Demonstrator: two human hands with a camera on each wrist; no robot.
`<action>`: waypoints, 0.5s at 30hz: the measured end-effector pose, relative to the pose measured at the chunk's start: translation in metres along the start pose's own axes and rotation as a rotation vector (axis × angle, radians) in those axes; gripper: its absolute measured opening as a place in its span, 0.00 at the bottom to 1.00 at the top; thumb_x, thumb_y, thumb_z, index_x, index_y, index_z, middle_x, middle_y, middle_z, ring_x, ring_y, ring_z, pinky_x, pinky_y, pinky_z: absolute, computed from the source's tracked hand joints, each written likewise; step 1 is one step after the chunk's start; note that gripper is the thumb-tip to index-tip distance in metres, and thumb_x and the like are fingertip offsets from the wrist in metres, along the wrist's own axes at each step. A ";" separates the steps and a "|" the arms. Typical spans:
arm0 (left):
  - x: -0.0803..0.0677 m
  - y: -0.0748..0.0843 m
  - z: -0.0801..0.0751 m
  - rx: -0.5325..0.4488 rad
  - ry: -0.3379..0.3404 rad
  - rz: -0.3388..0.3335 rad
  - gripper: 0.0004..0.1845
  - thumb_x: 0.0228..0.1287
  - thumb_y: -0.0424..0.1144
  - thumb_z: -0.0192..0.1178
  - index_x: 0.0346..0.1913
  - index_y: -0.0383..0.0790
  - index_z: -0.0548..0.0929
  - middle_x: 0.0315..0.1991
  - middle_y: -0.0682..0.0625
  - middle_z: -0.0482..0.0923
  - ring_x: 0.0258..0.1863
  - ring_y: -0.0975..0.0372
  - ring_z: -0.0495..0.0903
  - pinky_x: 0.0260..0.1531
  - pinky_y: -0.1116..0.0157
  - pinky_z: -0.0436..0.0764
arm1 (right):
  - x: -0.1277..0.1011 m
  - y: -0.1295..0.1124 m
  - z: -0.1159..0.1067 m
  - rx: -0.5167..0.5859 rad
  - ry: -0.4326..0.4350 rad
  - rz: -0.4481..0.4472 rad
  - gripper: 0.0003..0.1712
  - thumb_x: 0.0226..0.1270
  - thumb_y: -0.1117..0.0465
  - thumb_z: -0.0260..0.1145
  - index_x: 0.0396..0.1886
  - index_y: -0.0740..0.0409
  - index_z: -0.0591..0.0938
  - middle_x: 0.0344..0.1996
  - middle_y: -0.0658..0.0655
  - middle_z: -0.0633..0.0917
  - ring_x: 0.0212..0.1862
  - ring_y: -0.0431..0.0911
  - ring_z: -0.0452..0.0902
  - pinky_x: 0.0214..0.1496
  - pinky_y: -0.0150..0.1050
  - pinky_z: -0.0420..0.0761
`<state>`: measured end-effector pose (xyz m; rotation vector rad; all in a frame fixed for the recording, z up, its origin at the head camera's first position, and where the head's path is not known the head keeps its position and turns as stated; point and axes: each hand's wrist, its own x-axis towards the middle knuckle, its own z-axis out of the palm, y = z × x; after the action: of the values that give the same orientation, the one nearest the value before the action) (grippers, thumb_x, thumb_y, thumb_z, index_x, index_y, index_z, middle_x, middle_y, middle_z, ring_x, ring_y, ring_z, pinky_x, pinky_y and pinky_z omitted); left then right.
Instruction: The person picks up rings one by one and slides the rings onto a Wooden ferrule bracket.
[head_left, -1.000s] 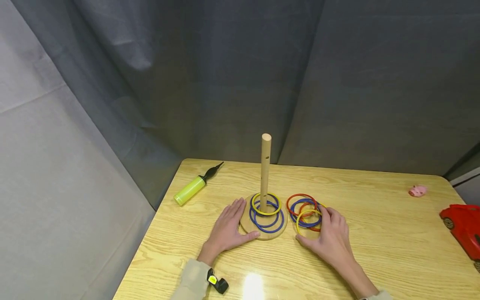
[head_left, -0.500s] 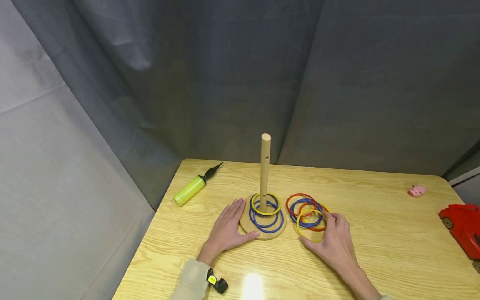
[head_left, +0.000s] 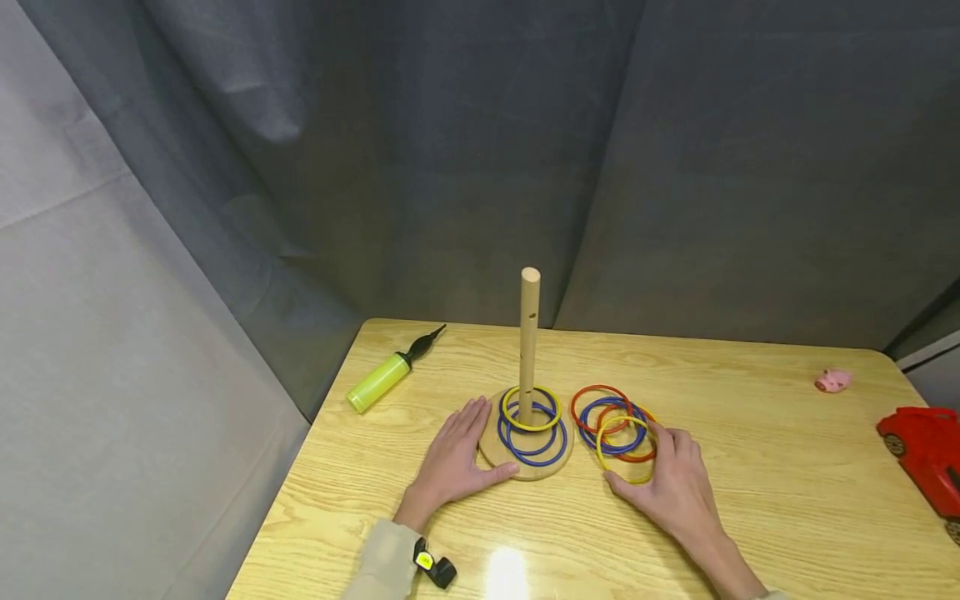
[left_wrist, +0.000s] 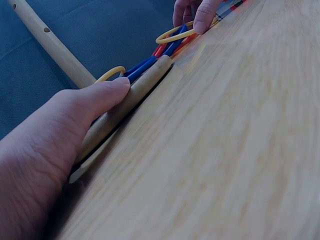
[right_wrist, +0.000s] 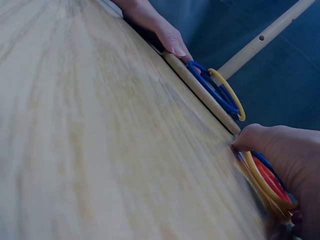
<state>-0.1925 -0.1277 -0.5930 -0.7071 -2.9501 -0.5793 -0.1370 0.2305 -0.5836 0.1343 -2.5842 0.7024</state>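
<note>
My right hand (head_left: 675, 479) holds a thin yellow ring (left_wrist: 172, 39) between thumb and fingers, at the near side of a pile of red, blue and yellow rings. In the left wrist view this ring sits tilted above the others. To the left stands an upright wooden post (head_left: 528, 342) on a round wooden base (head_left: 490, 442). A yellow ring (head_left: 532, 430) and several blue rings lie around the post's foot. My left hand (head_left: 453, 454) rests against the left side of that base, fingers extended, its thumb (left_wrist: 117, 86) along the near edge.
A lime-green hand pump (head_left: 381, 382) with a black nozzle lies at the back left. Far right are a small pink pig toy (head_left: 833, 381) and a red toy car (head_left: 926, 454). A dark curtain (head_left: 465, 167) hangs behind the table.
My right hand has shifted slightly right and nearer to me, with the yellow ring moving along. The left hand, base and post stay in place.
</note>
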 end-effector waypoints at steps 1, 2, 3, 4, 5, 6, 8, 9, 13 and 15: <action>0.000 0.000 0.000 0.001 0.000 0.000 0.64 0.59 0.86 0.47 0.85 0.43 0.49 0.85 0.47 0.47 0.84 0.55 0.45 0.83 0.53 0.50 | 0.000 0.001 0.000 -0.001 -0.002 -0.001 0.62 0.35 0.40 0.87 0.64 0.74 0.74 0.46 0.71 0.75 0.48 0.66 0.72 0.44 0.63 0.77; 0.001 -0.001 0.001 0.000 0.001 0.000 0.64 0.59 0.86 0.46 0.85 0.43 0.49 0.85 0.47 0.48 0.84 0.55 0.46 0.83 0.53 0.51 | 0.000 0.001 0.000 -0.002 -0.004 -0.002 0.62 0.35 0.40 0.87 0.64 0.74 0.74 0.46 0.71 0.75 0.48 0.66 0.72 0.44 0.63 0.77; 0.000 -0.001 0.001 -0.002 0.000 0.000 0.64 0.59 0.86 0.46 0.85 0.43 0.49 0.85 0.47 0.48 0.84 0.55 0.46 0.83 0.53 0.51 | 0.000 0.001 0.000 -0.003 -0.004 -0.004 0.62 0.35 0.40 0.87 0.65 0.74 0.74 0.46 0.71 0.75 0.48 0.66 0.72 0.43 0.63 0.77; 0.000 -0.001 0.001 -0.005 0.001 -0.001 0.64 0.59 0.86 0.47 0.85 0.42 0.49 0.85 0.47 0.48 0.84 0.55 0.46 0.83 0.53 0.51 | 0.000 0.002 0.000 -0.006 -0.004 -0.005 0.61 0.35 0.40 0.86 0.64 0.74 0.74 0.46 0.71 0.76 0.47 0.66 0.72 0.43 0.63 0.77; 0.000 0.000 0.000 -0.007 0.000 -0.002 0.64 0.59 0.85 0.47 0.85 0.43 0.49 0.85 0.47 0.48 0.84 0.55 0.46 0.83 0.53 0.51 | 0.000 0.002 0.001 -0.008 -0.003 -0.006 0.61 0.35 0.40 0.86 0.64 0.74 0.75 0.46 0.71 0.76 0.47 0.66 0.73 0.43 0.63 0.77; 0.000 0.000 0.000 -0.010 -0.002 -0.003 0.64 0.59 0.86 0.47 0.85 0.43 0.49 0.85 0.48 0.47 0.84 0.55 0.46 0.83 0.53 0.50 | 0.000 0.002 0.001 -0.009 -0.001 -0.007 0.61 0.35 0.40 0.86 0.64 0.74 0.75 0.46 0.71 0.76 0.47 0.66 0.73 0.43 0.63 0.77; 0.000 0.000 0.000 -0.011 -0.003 -0.004 0.64 0.59 0.86 0.47 0.85 0.43 0.49 0.85 0.48 0.47 0.84 0.55 0.46 0.83 0.53 0.50 | 0.001 0.003 0.000 -0.007 0.004 -0.002 0.60 0.35 0.39 0.86 0.62 0.73 0.75 0.46 0.70 0.76 0.47 0.65 0.73 0.42 0.63 0.77; 0.000 0.000 0.000 -0.011 -0.003 -0.004 0.64 0.59 0.86 0.47 0.85 0.43 0.49 0.85 0.48 0.47 0.85 0.55 0.45 0.83 0.53 0.50 | 0.001 0.003 0.000 -0.004 0.006 0.003 0.59 0.34 0.39 0.86 0.62 0.73 0.76 0.46 0.70 0.76 0.47 0.64 0.73 0.42 0.63 0.78; 0.000 0.000 0.000 -0.012 -0.001 -0.002 0.64 0.59 0.86 0.46 0.85 0.43 0.49 0.85 0.48 0.48 0.85 0.55 0.45 0.83 0.54 0.50 | 0.003 0.002 -0.003 0.017 0.024 0.020 0.58 0.34 0.40 0.86 0.61 0.73 0.75 0.46 0.69 0.76 0.48 0.63 0.72 0.40 0.61 0.78; 0.000 0.000 0.000 -0.015 0.001 -0.002 0.64 0.59 0.86 0.47 0.85 0.43 0.49 0.85 0.47 0.48 0.84 0.55 0.45 0.83 0.54 0.50 | 0.004 0.002 -0.005 0.028 0.036 0.019 0.57 0.34 0.42 0.86 0.61 0.73 0.75 0.46 0.69 0.76 0.47 0.63 0.72 0.39 0.60 0.78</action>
<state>-0.1925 -0.1274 -0.5931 -0.7057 -2.9492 -0.6016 -0.1393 0.2349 -0.5791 0.1056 -2.5456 0.7414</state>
